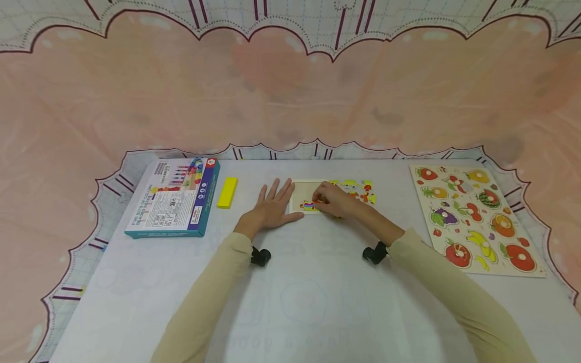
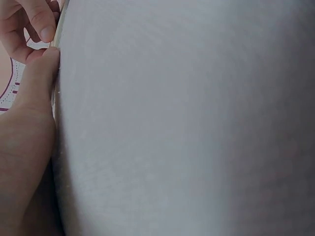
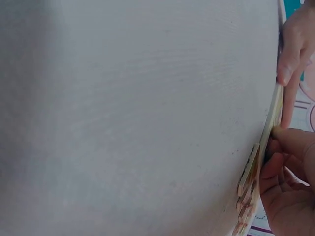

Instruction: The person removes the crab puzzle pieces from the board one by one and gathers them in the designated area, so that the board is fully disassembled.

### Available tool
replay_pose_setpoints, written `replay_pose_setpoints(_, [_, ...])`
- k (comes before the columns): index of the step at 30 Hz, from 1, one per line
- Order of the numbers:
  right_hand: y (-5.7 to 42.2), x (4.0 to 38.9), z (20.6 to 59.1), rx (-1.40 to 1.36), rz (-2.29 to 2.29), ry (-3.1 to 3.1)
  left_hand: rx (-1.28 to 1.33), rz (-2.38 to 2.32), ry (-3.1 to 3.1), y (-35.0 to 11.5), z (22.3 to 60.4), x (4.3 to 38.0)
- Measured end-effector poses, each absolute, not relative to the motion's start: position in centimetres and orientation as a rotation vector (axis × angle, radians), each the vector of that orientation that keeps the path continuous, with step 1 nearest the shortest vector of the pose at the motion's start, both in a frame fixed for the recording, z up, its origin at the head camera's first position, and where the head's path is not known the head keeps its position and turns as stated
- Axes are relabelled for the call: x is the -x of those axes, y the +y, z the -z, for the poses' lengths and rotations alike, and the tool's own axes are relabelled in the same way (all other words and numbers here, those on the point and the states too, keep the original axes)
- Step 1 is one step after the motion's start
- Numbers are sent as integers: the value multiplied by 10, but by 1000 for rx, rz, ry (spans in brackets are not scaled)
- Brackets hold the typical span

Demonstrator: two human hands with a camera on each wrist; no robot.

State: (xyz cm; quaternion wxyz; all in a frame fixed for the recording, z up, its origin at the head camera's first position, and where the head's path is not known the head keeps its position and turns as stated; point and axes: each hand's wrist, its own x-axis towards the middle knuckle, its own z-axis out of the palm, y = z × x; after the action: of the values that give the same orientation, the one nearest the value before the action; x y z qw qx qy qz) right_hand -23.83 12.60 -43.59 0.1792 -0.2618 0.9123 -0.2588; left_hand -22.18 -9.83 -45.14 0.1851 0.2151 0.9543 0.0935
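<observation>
A small pale wooden puzzle tray (image 1: pixel 301 192) lies on the white-covered table. My left hand (image 1: pixel 274 207) rests flat with fingers spread at the tray's left edge, the thumb along its near corner. My right hand (image 1: pixel 337 200) reaches over the tray's right part, fingers curled, pinching a colourful puzzle piece (image 1: pixel 309 205) at the near side of the tray. The fingers partly cover this piece. Beside the tray on the right, partly behind my right hand, lie several yellow, red and white puzzle pieces (image 1: pixel 366 190). Both wrist views show the hands close together along the tray's edge.
At the left lies a blue and white printed box (image 1: pixel 170 196), with a yellow block (image 1: pixel 227 192) between it and my left hand. A large fruit puzzle board (image 1: pixel 458 201) lies at the right, beyond my right forearm. Patterned cloth (image 1: pixel 290 96) hangs behind the table.
</observation>
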Motion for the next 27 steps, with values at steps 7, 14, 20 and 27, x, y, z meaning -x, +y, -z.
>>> replay_pose_setpoints(7, [125, 238, 436, 759, 761, 2565, -604, -264, 2686, -98, 451, 221])
replay_pose_setpoints(14, [126, 240, 435, 745, 786, 2547, -611, -260, 2692, -98, 451, 222])
replay_pose_setpoints(20, [127, 241, 435, 738, 787, 2545, -611, -258, 2694, -98, 452, 224])
replay_pose_setpoints(27, [125, 242, 437, 717, 799, 2538, -614, -265, 2695, -99, 452, 223])
